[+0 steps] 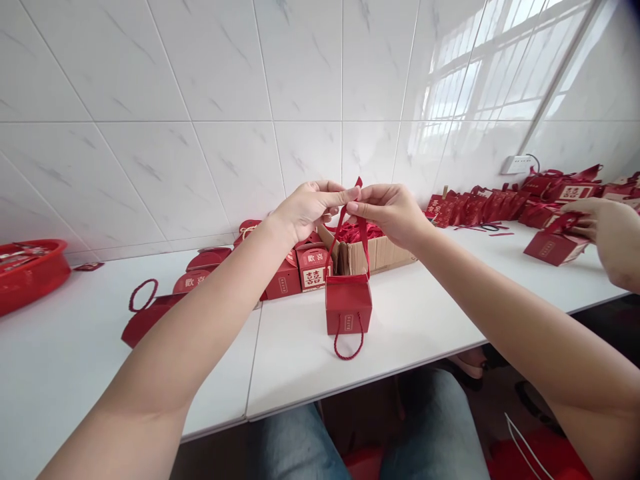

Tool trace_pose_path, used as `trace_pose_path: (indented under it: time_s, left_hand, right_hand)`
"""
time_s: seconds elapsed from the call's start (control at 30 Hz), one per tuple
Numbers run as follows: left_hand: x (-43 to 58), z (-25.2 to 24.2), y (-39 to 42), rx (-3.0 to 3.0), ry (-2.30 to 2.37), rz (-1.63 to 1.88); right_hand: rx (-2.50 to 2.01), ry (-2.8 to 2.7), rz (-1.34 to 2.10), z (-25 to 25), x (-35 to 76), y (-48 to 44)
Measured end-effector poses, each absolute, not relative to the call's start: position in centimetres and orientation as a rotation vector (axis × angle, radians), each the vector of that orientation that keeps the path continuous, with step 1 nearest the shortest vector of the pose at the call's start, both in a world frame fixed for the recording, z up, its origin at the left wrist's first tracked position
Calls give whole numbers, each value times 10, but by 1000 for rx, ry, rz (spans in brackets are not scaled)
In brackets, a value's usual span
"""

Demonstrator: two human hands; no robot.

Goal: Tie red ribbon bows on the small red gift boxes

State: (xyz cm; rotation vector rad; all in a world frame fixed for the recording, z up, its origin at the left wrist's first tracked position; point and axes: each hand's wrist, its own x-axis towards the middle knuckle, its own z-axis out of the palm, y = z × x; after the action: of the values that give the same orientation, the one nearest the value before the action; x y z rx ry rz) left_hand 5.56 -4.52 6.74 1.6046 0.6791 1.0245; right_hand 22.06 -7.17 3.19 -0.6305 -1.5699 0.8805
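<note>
While hands (310, 207) (393, 207) pinch ribbon (363, 237), the box (349, 301) sits below.

Two hands of the wearer, one left hand (313, 210) and one right hand (387, 205), and one co-worker's hand (605, 233); two rising strands of red ribbon (364, 250); one small red box (349, 300) below these, with one cord handle (350, 358) showing; one red box (555, 248) at the co-worker's hand. One cardboard carton (393, 257); one red basin (45, 288); one white socket strip (517, 165); two denim-clad legs (440, 413); at least five boxes (283, 280) left of the carton, some partly hidden; several more boxes (575, 191) at far right, too overlapped to count.
</note>
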Motion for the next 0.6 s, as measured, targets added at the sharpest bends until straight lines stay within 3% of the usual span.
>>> trace_pose_path:
  time_s: [0.23, 0.6]
  left_hand:
    - [53, 70, -52, 1522, 577, 769]
    - [45, 61, -54, 1581, 660, 1079]
  right_hand:
    - [-666, -1570, 879, 32, 221, -72]
    - [-727, -1501, 960, 27, 225, -74]
